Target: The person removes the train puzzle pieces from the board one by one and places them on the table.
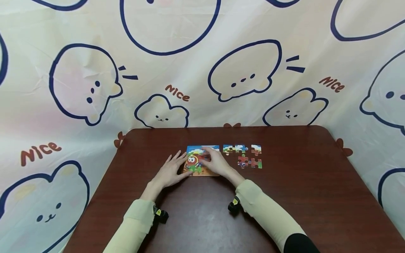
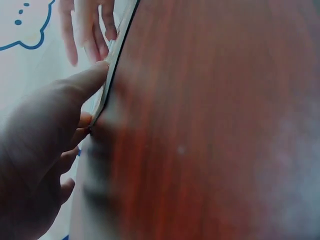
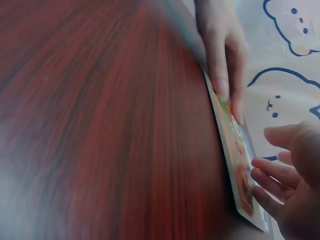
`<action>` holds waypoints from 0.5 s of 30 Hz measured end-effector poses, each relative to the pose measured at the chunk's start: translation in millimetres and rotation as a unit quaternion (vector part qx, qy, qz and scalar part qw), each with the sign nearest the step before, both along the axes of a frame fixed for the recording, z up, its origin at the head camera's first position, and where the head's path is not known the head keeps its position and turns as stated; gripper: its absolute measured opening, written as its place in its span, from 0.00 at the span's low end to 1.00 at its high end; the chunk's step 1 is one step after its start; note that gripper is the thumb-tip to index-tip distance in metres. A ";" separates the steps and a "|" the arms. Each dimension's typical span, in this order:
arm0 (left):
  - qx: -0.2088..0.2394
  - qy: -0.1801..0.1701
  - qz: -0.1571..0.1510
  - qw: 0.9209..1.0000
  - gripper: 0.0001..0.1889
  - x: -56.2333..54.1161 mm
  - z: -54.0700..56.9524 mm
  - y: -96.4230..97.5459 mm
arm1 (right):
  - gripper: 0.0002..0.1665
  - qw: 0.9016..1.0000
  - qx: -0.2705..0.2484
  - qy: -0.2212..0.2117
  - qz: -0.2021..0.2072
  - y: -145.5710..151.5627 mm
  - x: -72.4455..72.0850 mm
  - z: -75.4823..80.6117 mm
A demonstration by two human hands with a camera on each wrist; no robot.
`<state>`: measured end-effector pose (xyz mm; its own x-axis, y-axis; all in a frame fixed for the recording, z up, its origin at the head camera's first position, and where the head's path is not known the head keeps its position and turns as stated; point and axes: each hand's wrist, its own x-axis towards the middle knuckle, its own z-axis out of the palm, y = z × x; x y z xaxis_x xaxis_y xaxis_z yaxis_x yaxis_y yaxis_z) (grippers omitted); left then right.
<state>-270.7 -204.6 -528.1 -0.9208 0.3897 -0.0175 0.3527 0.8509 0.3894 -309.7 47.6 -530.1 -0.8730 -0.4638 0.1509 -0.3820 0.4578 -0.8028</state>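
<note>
A colourful picture puzzle board (image 1: 206,172) lies on the brown table, showing a round red figure under a blue sky. My left hand (image 1: 171,171) rests at its left side, fingers spread along that edge and the thumb on the lower left corner. Over the board's right half is my right hand (image 1: 218,163), thumb and fingers apart and curved loosely. In the right wrist view nothing sits between the fingers of the right hand (image 3: 292,175), which hover close over the board (image 3: 231,155). Part of the picture is hidden beneath this hand.
Several loose jigsaw pieces lie right of the board: a joined-looking pair (image 1: 235,149) at the top, a single piece (image 1: 256,149) beside it, and red-green pieces (image 1: 256,163) below. A cartoon-printed cloth (image 1: 202,77) hangs behind the table (image 1: 196,218).
</note>
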 end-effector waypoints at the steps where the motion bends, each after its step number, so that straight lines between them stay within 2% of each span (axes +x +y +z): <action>1: 0.000 0.003 0.000 1.000 0.45 -0.8 0.6 0.7 | 0.33 1.000 0.002 0.002 0.000 -2.5 -1.3 -0.8; 5: -0.003 0.011 0.002 1.000 0.45 -3.7 2.2 2.6 | 0.30 1.000 -0.008 -0.005 -0.006 -9.6 -5.6 -4.1; 11: 0.005 0.003 0.008 1.000 0.45 -2.7 0.9 2.1 | 0.27 0.996 -0.070 -0.049 -0.037 -15.7 -8.5 -11.9; 15: 0.009 -0.001 0.014 1.000 0.47 -1.5 -1.5 1.0 | 0.25 0.995 -0.081 -0.045 -0.042 -19.1 -7.6 -17.3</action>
<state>-272.2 -203.7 -529.6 -0.9314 0.3639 -0.0123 0.3281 0.8535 0.4048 -317.3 28.5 -547.4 -0.9208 -0.3649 0.1379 -0.2718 0.3465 -0.8978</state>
